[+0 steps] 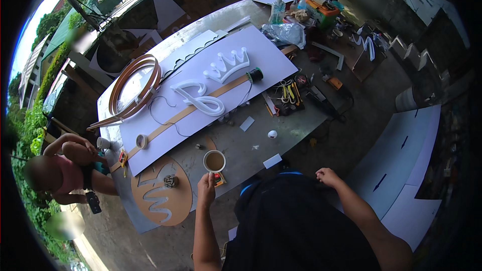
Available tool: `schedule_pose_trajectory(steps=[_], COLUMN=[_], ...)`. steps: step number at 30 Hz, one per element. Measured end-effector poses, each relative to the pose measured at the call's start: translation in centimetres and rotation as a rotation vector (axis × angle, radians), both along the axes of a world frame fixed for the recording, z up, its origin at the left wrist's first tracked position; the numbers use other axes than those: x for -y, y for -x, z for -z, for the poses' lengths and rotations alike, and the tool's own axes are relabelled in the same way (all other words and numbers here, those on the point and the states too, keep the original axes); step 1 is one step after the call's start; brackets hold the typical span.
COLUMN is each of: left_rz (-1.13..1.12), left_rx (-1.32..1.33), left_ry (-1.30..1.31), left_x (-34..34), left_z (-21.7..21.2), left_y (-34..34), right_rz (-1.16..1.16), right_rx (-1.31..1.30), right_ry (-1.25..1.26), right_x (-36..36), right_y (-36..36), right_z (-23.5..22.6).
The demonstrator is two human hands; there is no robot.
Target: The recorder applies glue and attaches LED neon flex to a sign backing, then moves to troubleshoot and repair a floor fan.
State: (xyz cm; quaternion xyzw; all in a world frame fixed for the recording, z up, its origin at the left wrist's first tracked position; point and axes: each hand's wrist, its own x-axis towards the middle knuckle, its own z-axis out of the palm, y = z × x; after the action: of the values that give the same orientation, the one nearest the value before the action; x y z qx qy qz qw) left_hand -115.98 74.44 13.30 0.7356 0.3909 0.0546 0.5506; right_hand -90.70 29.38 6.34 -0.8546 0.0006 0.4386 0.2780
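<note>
My left hand (206,188) grips the handle of a white mug (205,162) filled with a light brown drink, above the near edge of the table. Just under the mug lies a small yellow and red tape measure (219,179). To the left rests an oval brown board (150,211) with cut-out shapes, and a round dark patterned object (171,181) sits on it. My right hand (327,176) hangs out to the right, away from the table, its fingers curled with nothing visible in them.
A white sheet (165,143) carries a white crown shape (228,65), a white looped letter (201,99) and a wire spool (255,75). Coiled brown strips (155,78) lie at the left. Tools (288,93) clutter the right side. Another person (68,175) sits at the far left.
</note>
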Motion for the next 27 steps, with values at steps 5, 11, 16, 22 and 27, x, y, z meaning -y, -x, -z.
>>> schedule_pose_trajectory(steps=[5, 11, 16, 22, 27], left_rz=[0.176, 0.462, 0.644, 0.788, 0.93], left_rx=[0.05, 0.141, 0.229, 0.297, 0.292], left_ry=[-0.016, -0.107, -0.112, -0.167, -0.224], left_x=[3.1, 6.9, 10.4, 14.0, 15.5], left_z=[-12.7, -24.0, -31.4, -36.9, -38.6], left_y=[-5.1, -9.9, -13.0, -16.3, -19.0], right_rz=[-0.173, -0.145, -0.026, 0.082, 0.096], right_rx=[0.106, 0.083, -0.019, -0.075, -0.071], right_ry=[-0.132, -0.084, 0.008, 0.044, 0.037], right_x=[-2.7, 0.7, 5.1, 7.4, 7.9], right_y=[-2.4, -4.0, -4.1, -4.2, -4.8], right_z=[-0.2, 1.3, 2.8, 2.5, 3.0])
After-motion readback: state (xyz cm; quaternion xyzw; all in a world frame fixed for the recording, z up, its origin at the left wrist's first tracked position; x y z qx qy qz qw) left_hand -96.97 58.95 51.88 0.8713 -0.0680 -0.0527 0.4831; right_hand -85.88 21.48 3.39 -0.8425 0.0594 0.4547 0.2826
